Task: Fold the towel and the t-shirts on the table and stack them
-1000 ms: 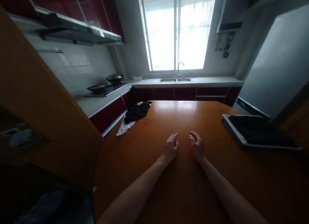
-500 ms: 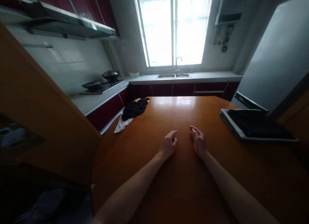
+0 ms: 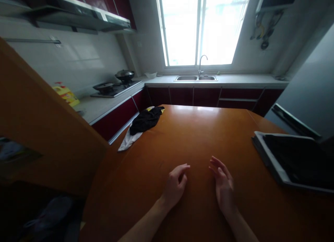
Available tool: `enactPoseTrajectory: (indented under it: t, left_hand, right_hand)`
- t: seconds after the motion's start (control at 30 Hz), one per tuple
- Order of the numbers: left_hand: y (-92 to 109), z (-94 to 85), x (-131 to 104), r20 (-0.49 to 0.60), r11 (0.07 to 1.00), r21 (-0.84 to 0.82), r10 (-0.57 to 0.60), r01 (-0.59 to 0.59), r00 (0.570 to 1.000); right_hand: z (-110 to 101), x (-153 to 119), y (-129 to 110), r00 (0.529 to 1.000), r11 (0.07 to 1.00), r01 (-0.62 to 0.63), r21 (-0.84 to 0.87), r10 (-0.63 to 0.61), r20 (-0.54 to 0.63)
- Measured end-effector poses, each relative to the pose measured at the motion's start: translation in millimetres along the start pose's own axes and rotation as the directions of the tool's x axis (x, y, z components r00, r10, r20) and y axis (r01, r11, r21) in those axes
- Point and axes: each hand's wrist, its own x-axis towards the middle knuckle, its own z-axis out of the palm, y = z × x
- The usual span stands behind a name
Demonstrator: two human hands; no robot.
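My left hand [image 3: 175, 186] rests at the near middle of the brown wooden table [image 3: 198, 130], its thumb apart from its curved fingers and nothing held. To its right, my right hand [image 3: 223, 188] has its palm turned inward and its fingers apart, also holding nothing. The two hands do not touch. A crumpled black cloth [image 3: 147, 120] lies on the table's far left edge, with a white cloth [image 3: 128, 140] partly under it. On the right side of the table is a flat stack of folded black and white material [image 3: 294, 155].
An orange-brown wooden panel [image 3: 49, 130] stands close on the left. Beyond the table, a counter [image 3: 240, 79] carries a sink [image 3: 186, 78]. Pans [image 3: 124, 75] sit on the stove at the back left, near a yellow bottle [image 3: 66, 94]. A fridge [image 3: 310, 85] stands at the right.
The view has shifted, bringing the yellow bottle into sight. Both hands appear lower in the picture and a little farther apart, with the right hand's fingers more spread.
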Motion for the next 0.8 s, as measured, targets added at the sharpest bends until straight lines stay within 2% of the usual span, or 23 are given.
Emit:
enactPoseTrajectory:
  t: [0.27, 0.57, 0.8]
  left_hand:
    - [2.1, -2.5, -4.0, 0.04, 0.999, -0.025, -0.021, 0.022, 0.999]
    - [13.7, 2.3, -4.4, -0.001, 0.994, -0.012, 0.112, -0.112, 0.994]
    - [7.5, 1.4, -0.8, -0.038, 0.999, -0.029, 0.026, -0.027, 0.999]
  right_hand:
    - [-0.5, -8.3, -1.7, 1.0, 0.993, 0.012, -0.118, -0.009, 0.03]
    - [-4.1, -2.5, 6.4, 0.988, 0.981, 0.148, -0.125, -0.141, 0.059]
    - [-7.4, 1.4, 10.1, 0.99, 0.982, 0.133, -0.131, -0.126, 0.065]
